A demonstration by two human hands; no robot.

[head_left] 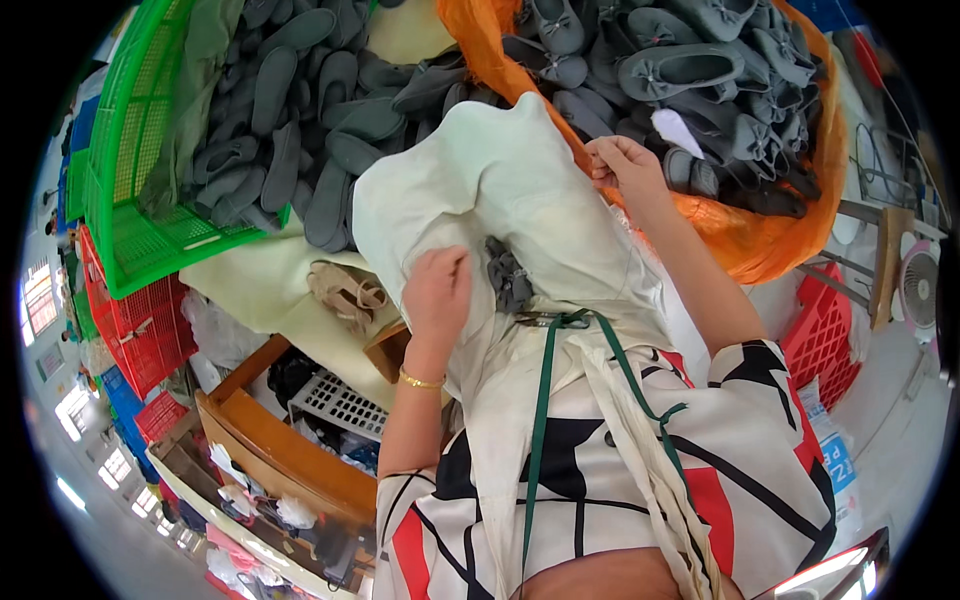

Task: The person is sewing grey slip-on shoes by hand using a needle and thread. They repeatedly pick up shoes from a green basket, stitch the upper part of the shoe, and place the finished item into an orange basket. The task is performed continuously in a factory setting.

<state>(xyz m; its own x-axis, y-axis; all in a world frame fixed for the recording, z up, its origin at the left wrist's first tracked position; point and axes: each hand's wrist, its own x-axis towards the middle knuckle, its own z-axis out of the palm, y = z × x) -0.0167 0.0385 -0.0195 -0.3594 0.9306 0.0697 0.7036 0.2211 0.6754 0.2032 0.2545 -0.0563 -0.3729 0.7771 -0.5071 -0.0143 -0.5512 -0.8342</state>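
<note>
My left hand (438, 292) is curled over my pale apron (560, 230); I can't tell whether its fingers grip anything. Just right of them lies a small grey bundle (508, 278). My right hand (630, 172) has its fingertips drawn together, contents unclear, with grey shoes (682, 70) in an orange sack (745, 252) just beyond.

Can see small dark-grey fabric pieces (509, 277), bow-like — bunched in one loose clump in a dip of the pale apron (545, 228). Also see dark-grey flat shoes (685, 88) — bows on several toes, piled at mixed angles in the orange sack (745, 252), overlapping.
</note>
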